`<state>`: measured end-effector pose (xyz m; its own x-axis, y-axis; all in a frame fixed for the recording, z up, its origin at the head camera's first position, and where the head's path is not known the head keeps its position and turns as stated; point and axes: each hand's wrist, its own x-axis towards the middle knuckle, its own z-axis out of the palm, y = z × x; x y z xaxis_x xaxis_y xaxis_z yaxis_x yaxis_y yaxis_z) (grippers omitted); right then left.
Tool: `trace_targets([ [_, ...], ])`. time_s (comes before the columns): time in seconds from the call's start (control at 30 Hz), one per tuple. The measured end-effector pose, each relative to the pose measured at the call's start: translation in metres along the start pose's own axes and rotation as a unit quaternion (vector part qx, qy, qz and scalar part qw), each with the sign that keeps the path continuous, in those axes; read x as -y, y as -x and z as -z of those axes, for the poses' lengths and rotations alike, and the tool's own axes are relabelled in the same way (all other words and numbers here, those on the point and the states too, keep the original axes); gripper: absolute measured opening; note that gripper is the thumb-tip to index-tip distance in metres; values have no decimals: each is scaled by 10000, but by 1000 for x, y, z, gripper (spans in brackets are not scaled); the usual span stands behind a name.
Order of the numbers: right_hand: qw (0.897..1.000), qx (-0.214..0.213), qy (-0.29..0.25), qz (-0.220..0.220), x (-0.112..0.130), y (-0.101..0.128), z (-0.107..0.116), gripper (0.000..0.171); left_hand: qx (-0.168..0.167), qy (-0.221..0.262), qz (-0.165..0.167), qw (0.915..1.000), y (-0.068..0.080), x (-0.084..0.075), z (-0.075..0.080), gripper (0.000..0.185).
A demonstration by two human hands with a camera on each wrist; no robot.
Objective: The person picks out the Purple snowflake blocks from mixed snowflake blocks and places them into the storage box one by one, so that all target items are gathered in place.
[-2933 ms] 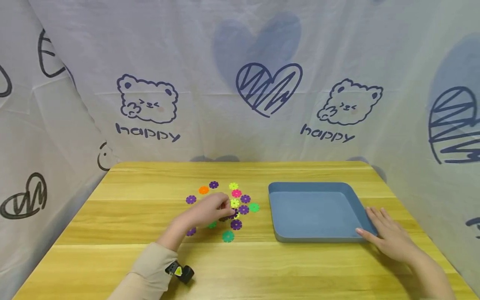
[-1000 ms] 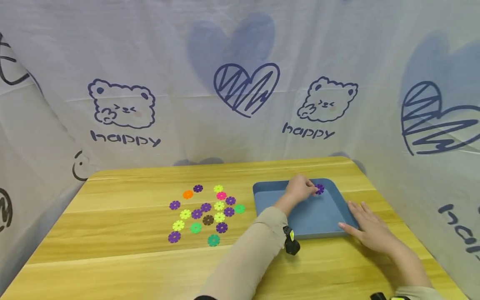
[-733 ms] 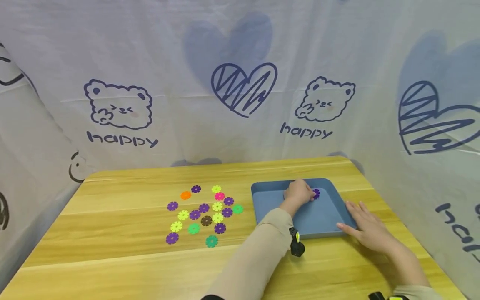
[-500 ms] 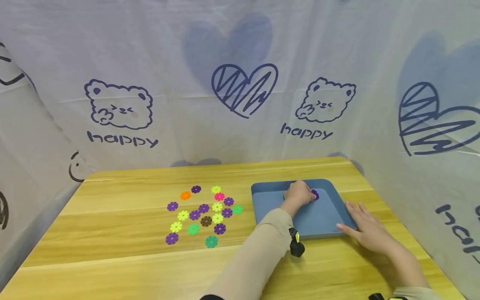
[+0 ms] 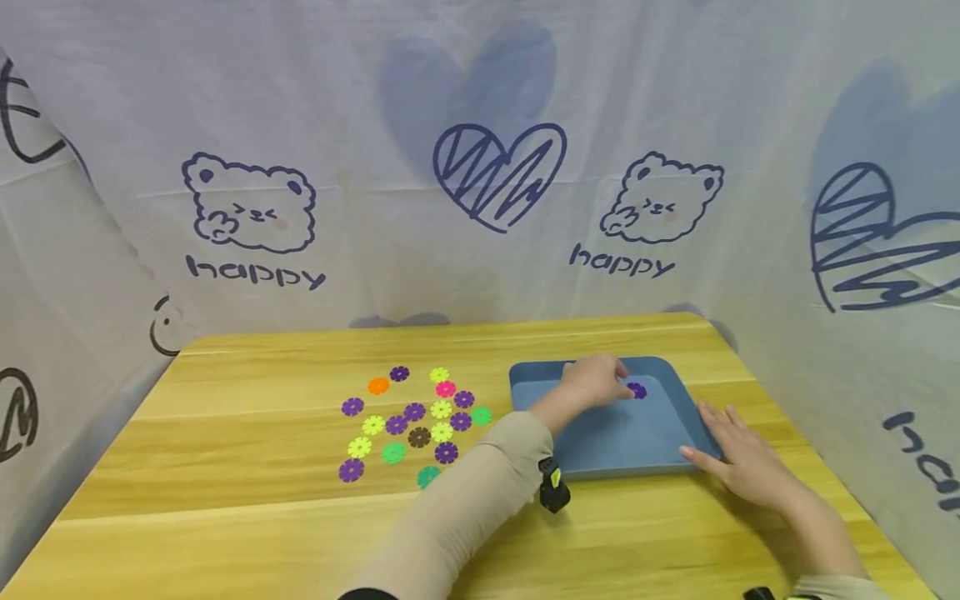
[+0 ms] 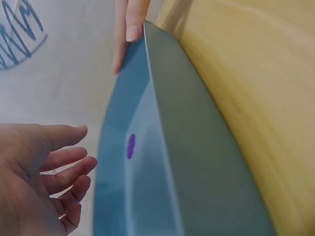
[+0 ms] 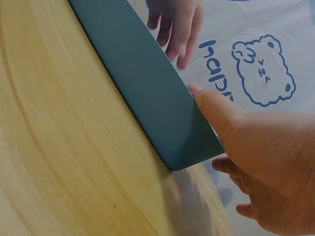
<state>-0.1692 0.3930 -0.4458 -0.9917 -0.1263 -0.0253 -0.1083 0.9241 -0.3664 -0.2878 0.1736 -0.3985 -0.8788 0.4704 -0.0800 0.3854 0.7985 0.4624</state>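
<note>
Sleeves of beige cloth (image 5: 472, 500) reach up from the bottom edge, covering my forearms, with a small black device (image 5: 553, 492) strapped at my left wrist. Beneath them spreads a yellow-brown, wood-grained table (image 5: 225, 533).

At the near right corner of a shallow, rectangular, blue-grey tray (image 5: 630, 442) rests my right hand (image 5: 750, 467), its fingers spread: the thumb touches the top of the near wall, and the other fingers lie along the outside of the right wall.

My left hand (image 5: 596, 382) reaches across from the left and hangs above the tray, toward its back. Its fingers are loosely bent and parted, the thumb away from them. Just beside its fingertips, but apart from them, a small, flat, notched purple disc (image 5: 637, 391) lies on the tray's floor, right of the middle.

To the tray's left, similar discs are scattered across the table: one teal disc (image 5: 427, 476) near me, partly hidden by my left sleeve, then eight purple discs (image 5: 446, 452), two bright green discs (image 5: 393, 453), one dark brown disc (image 5: 419, 437), five yellow discs (image 5: 442, 432), one pink disc (image 5: 446, 389) and one orange disc (image 5: 378, 386).

Behind the table hangs a pale cloth (image 5: 382, 250) with dark blue drawings of bear heads, hearts and the word "happy".
</note>
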Motion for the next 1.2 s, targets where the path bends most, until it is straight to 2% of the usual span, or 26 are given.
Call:
trace_targets([
  [0.23, 9998, 8, 204, 22, 2, 1, 1, 88, -308, -670, -719, 9947, 34, 13, 30, 36],
  [0.37, 9993, 22, 358, 44, 4, 1, 2, 88, -469, -863, -1122, 9888, 57, 28, 47, 37],
  [0.47, 9991, 31, 429, 50, 3, 1, 2, 88, -616, -994, -1298, 9846, 75, 41, 57, 38],
  [0.7, 9981, 7, 607, 104, -1, 2, 6, 89, -908, -1265, -1387, 9780, 109, 70, 80, 36],
  [0.9, 9960, 62, 882, 91, 0, 1, 8, 90, -1166, -1090, -1335, 9781, 136, 96, 94, 34],
  [1.03, 9953, 47, 956, 124, 3, 0, 9, 90, -1286, -898, -1251, 9797, 151, 114, 97, 34],
  [1.2, 9954, 92, 942, 132, 6, 0, 8, 91, -1309, -678, -1182, 9820, 165, 139, 92, 33],
])
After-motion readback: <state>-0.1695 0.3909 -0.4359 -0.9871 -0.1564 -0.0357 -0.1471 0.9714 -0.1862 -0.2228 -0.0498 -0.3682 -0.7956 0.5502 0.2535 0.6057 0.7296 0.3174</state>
